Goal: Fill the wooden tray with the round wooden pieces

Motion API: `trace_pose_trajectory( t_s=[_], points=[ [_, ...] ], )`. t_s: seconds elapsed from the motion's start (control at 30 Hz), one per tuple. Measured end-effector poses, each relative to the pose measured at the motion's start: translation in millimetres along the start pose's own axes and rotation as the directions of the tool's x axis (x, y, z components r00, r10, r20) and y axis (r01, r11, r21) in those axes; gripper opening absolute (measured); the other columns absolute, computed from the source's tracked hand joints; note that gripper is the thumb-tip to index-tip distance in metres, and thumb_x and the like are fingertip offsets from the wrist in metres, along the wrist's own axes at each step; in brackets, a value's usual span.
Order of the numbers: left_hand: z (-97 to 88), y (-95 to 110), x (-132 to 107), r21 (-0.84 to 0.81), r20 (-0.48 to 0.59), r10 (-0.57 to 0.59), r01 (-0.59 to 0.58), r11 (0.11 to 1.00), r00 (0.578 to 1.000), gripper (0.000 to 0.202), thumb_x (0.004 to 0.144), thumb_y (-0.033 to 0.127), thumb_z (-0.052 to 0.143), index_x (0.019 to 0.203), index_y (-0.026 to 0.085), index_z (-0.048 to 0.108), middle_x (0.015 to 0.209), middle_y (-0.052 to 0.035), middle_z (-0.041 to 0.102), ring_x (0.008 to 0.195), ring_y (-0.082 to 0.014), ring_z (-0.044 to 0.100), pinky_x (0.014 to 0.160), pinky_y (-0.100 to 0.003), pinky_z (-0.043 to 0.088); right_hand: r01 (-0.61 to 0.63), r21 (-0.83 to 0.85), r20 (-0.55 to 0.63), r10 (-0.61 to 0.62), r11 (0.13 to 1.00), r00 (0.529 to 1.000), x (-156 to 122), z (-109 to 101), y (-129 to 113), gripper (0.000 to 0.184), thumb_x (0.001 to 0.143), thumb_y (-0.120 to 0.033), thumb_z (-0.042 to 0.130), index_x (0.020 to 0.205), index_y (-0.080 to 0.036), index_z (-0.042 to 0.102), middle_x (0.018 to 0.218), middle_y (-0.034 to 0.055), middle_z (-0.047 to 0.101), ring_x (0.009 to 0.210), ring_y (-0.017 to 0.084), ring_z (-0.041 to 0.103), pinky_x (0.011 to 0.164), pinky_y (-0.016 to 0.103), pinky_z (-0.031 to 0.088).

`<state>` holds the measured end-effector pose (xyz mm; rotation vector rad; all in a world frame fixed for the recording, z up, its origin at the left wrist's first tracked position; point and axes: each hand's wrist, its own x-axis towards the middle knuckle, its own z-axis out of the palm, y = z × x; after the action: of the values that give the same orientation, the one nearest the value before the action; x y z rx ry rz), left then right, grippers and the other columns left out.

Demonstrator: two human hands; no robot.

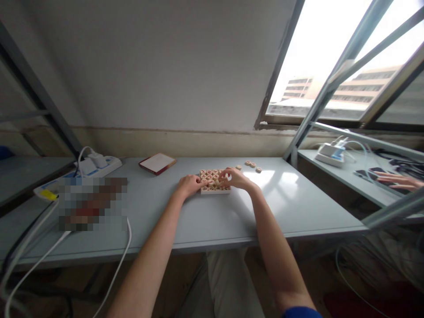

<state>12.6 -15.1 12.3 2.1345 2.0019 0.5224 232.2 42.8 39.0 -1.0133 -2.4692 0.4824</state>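
Observation:
A small tray [215, 191] packed with several round wooden game pieces marked in red and black lies on the grey table [205, 216]. My left hand [190, 183] rests at the tray's left edge, fingertips touching the pieces. My right hand [236, 177] hovers over the tray's right side, fingers curled and pinching what looks like one piece. Three loose pieces [253, 165] lie behind the tray to the right, and one more piece [239, 167] sits just past my right hand.
A red-edged lid or box [157, 163] lies behind left. A power strip with plugs [96, 164] and white cables [124, 251] occupy the left side. Another person's hand [399, 180] rests on the neighbouring desk at right, near a charger [331, 153]. Metal frame posts [311, 115] rise at the right.

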Motion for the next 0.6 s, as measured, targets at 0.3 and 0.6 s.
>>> trace_pose_trajectory(
  t_s=[0.3,0.6],
  points=[
    [-3.3,10.7,-4.4,0.096,0.003,-0.064,0.063,0.993,0.998,0.068,0.060,0.078,0.033,0.067,0.018,0.065,0.072,-0.0092,0.065,0.069,-0.0202,0.058,0.059,-0.025,0.035,-0.005,0.070,0.068,0.001,0.998,0.998,2.8,7.6,-1.3,0.028,0.068,-0.027,0.062,0.095,-0.022,0.060,0.077,-0.0006,0.060,0.067,0.013,0.053,0.057,0.021,0.037],
    [-4.8,11.0,-5.3,0.074,0.014,-0.072,0.071,0.995,0.997,0.063,0.062,0.075,0.036,0.065,0.019,0.064,0.071,-0.0081,0.066,0.070,-0.0198,0.059,0.058,-0.024,0.035,-0.450,-0.376,-0.392,0.301,0.810,0.869,2.1,17.9,45.3,0.041,0.079,-0.030,0.051,0.119,-0.021,0.048,0.129,0.0112,0.043,0.116,0.029,0.036,0.091,0.048,0.026]
  ],
)
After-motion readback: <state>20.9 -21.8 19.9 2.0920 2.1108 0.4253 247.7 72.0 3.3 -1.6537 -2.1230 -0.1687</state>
